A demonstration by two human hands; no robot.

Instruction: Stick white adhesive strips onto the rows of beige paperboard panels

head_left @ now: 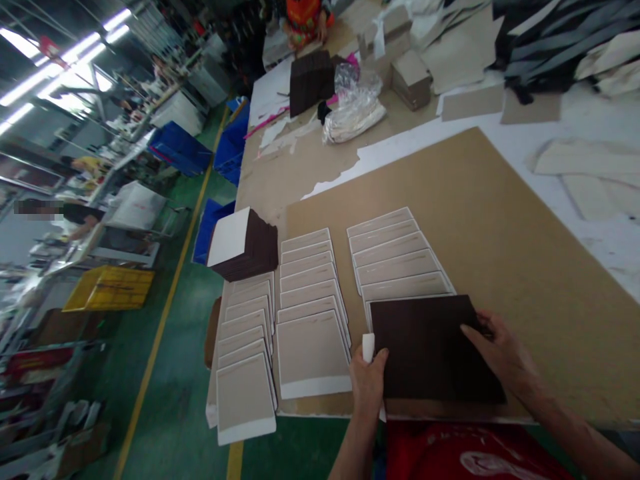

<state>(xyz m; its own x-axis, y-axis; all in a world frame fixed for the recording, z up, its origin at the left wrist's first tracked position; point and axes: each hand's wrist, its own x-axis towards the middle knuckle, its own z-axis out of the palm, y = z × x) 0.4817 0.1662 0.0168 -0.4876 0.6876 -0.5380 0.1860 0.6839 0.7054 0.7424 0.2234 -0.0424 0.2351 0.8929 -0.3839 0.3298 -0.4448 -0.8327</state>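
A dark brown rectangular panel [435, 350] lies level near the table's front edge, over the lower end of an overlapping row of beige panels with white borders [395, 257]. My left hand [369, 383] grips its left edge, thumb on top, with a white covering [369, 347] on one finger. My right hand [503, 343] is closed on its right edge, thumb on top and fingers partly hidden beneath. Left of my left hand are a second row of beige panels [313, 343] and a third row [245, 393], whose lowest panel overhangs the table edge.
A tall stack of dark-sided panels with a white top [230, 240] stands at the table's left edge. Brown board [500, 220] covers the table. Farther back are a plastic-wrapped bundle [353, 117], a dark stack [310, 80] and fabric scraps [575, 50]. Blue bins [233, 147] stand beside the table.
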